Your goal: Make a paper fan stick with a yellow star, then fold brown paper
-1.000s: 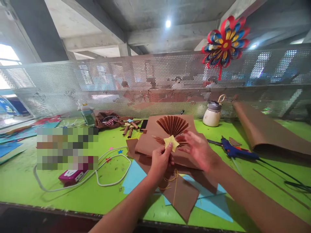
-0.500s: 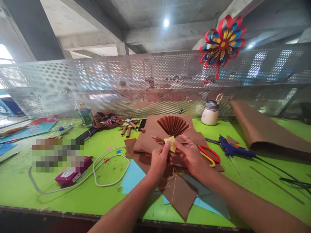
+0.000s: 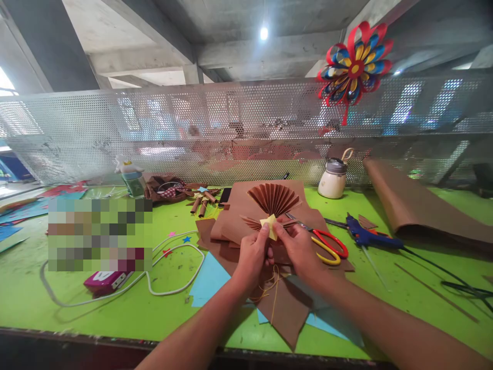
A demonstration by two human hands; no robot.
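Observation:
Between my two hands is a pleated brown paper fan (image 3: pixel 273 199) with a pale yellow paper star (image 3: pixel 270 226) at its base. Smaller brown pleats stick out to both sides of the star. My left hand (image 3: pixel 254 252) is closed, its thumb pressed on the star's left part. My right hand (image 3: pixel 298 244) pinches the star's right edge between thumb and fingers. Thin yellow string (image 3: pixel 275 293) hangs below the hands over brown paper (image 3: pixel 288 313). Scissors (image 3: pixel 327 244) with red and yellow handles lie just right of my right hand.
A blue glue gun (image 3: pixel 364 234) with its cord lies at right, near a rolled brown sheet (image 3: pixel 416 210). A white jar (image 3: pixel 332 180) stands behind. At left are a purple power strip (image 3: pixel 108 280) with a white cable and small paper stars. A perforated metal screen (image 3: pixel 185 118) borders the table.
My right hand's fingers have curled in from a more spread pose and now pinch the star's right side. The fan and left hand stay nearly in place.

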